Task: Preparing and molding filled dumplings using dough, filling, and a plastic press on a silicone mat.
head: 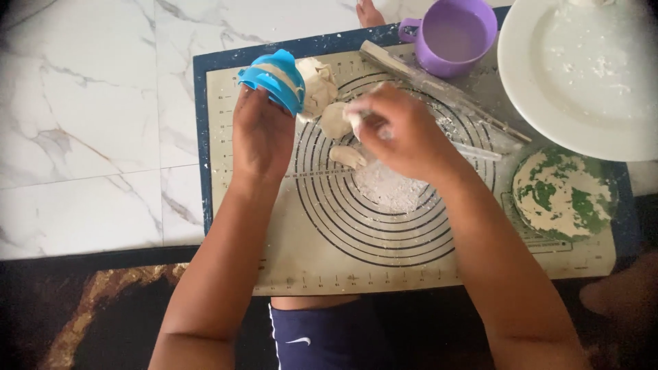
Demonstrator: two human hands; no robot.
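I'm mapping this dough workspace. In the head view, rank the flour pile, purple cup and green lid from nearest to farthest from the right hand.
1. Flour pile: on the mat just below the right hand.
2. Purple cup: above the hand, at the mat's top edge.
3. Green lid: floury, far right on the mat.

One cup point(454, 34), one plate point(582, 75), one mat point(411, 260)

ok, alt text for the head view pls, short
Seen from above, a person's left hand holds a blue dumpling press while the right hand pinches a bit of dough over a floured baking mat with ring markings. A purple mug, a white plate and a green floured disc sit nearby.
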